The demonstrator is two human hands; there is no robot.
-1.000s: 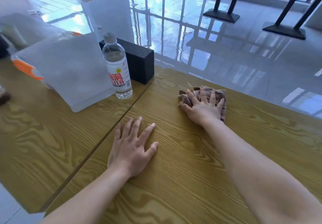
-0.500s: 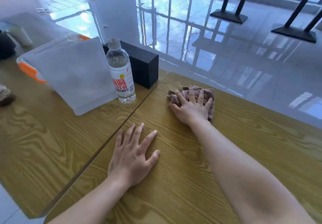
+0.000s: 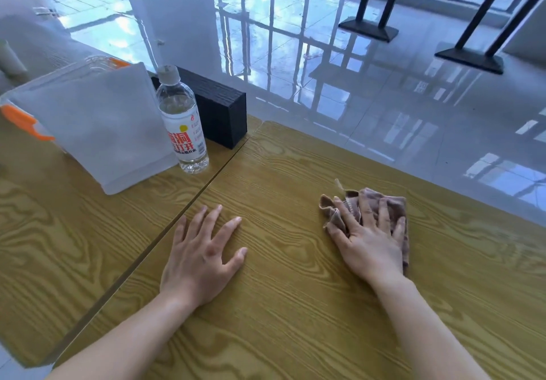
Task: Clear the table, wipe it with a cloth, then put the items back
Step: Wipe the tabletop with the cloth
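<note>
My right hand lies flat on a crumpled brown cloth, pressing it onto the right wooden table, fingers spread over the fabric. To its left my left hand rests palm down on the same tabletop, fingers apart and holding nothing. On the neighbouring left table stand a clear water bottle with a red-lettered label, a black box behind it, and a translucent plastic container with orange clips.
A narrow seam runs between the two tables. Beyond the far table edge lies a glossy tiled floor. Black table legs on flat bases stand at the back right. A pale object sits at the far left.
My right hand has slid the cloth to the right and toward me across the table. The left hand has stayed flat in place.
</note>
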